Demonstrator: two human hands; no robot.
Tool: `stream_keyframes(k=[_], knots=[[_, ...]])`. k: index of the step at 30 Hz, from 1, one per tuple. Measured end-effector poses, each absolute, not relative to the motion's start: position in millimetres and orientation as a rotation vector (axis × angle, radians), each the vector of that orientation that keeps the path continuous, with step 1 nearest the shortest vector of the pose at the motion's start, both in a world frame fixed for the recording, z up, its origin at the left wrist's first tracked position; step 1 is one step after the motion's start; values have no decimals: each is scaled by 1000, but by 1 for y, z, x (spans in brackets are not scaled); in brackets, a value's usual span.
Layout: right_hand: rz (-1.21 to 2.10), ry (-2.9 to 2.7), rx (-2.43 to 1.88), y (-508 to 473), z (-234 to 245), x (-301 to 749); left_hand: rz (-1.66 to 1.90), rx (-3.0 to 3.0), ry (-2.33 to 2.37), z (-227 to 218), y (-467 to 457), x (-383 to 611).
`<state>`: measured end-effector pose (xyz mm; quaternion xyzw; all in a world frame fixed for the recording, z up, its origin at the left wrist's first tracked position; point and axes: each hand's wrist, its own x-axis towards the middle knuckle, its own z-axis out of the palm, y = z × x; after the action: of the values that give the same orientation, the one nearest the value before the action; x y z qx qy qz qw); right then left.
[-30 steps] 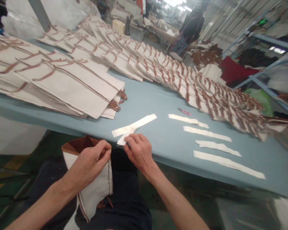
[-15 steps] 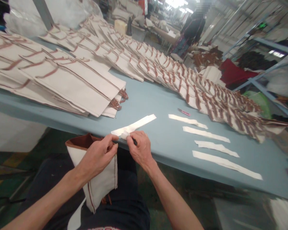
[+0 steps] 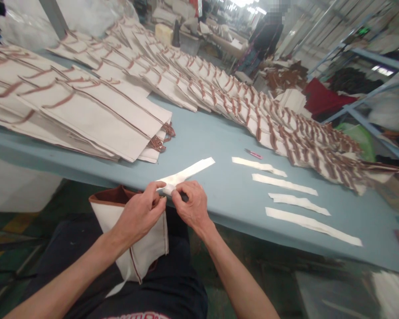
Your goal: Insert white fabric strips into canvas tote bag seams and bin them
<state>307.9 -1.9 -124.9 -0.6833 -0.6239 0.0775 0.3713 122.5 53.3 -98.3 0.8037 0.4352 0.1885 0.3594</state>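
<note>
My left hand (image 3: 140, 212) and my right hand (image 3: 190, 204) meet at the near edge of the blue table (image 3: 202, 133). Both pinch the near end of a white paper strip (image 3: 186, 173) that lies slanted on the table. A cream canvas bag with brown trim (image 3: 133, 239) stands open on my lap, under my left hand and wrist. Its brown rim shows to the left of my left hand.
Several more white strips (image 3: 286, 190) lie in a row to the right. A small pink cutter (image 3: 254, 154) lies beyond them. Overlapping rows of cream bags (image 3: 86, 110) with brown handles cover the table's left and far side. A person (image 3: 266, 35) stands far back.
My left hand rose from the bag's rim to the strip's end, joining my right hand. The bag shifted slightly right on my lap.
</note>
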Motion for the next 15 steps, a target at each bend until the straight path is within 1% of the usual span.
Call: stream_keyframes(k=[9, 15], knots=[[182, -1536, -1813, 2, -129, 307, 361, 2220, 1132, -107, 57, 125], [162, -1444, -1876, 5, -132, 304, 274, 2311, 1106, -108, 51, 108]])
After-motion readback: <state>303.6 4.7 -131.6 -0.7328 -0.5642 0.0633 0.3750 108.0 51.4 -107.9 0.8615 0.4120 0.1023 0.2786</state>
